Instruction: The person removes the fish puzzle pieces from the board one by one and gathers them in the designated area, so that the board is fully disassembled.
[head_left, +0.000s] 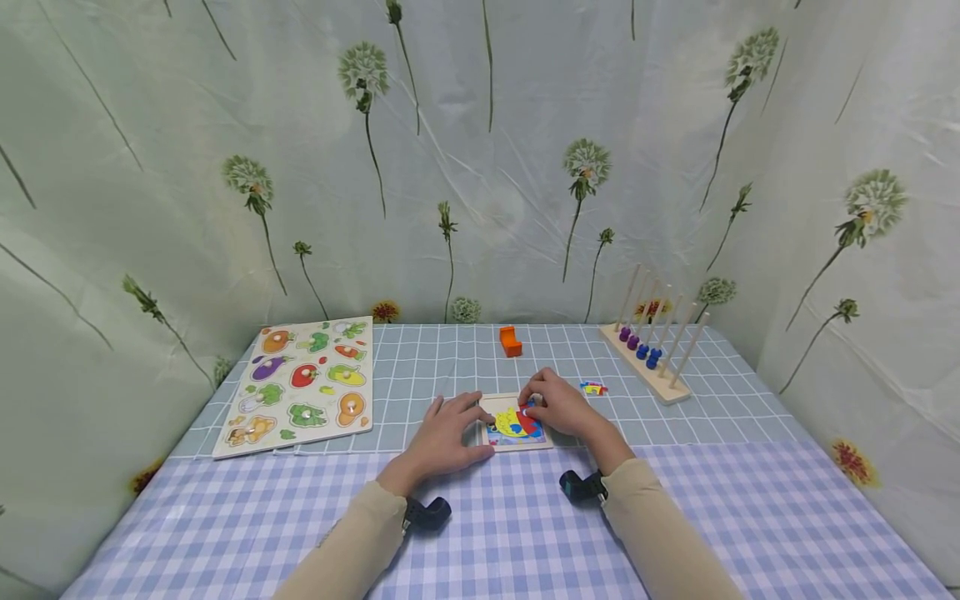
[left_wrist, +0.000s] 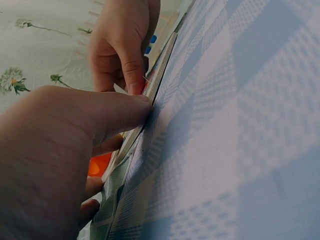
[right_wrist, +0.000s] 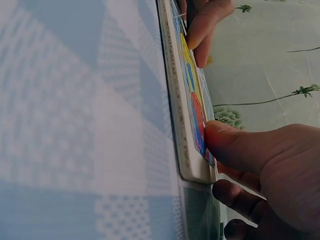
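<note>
A small wooden-framed jigsaw puzzle [head_left: 514, 447] with a yellow, red and blue picture lies on the table between both hands. At its left side is my left hand [head_left: 450, 429], fingers fairly straight, one fingertip on the picture. In the left wrist view, the left thumb [left_wrist: 122, 110] rests along the near edge of the frame. My right hand [head_left: 561, 404] bends over the right side, pinching a red puzzle piece [right_wrist: 197, 109] with its thumb on it. The fingers' hold beneath is partly hidden. A loose yellow, red and blue piece [head_left: 594, 388] lies right of the right hand.
At the left lies a large vegetable peg puzzle board [head_left: 288, 392]. A small orange block-like object [head_left: 511, 342] stands behind the jigsaw. A wooden rack of upright pegs [head_left: 660, 379] with purple and blue beads is at the back right. A patterned curtain [head_left: 480, 167] borders the table.
</note>
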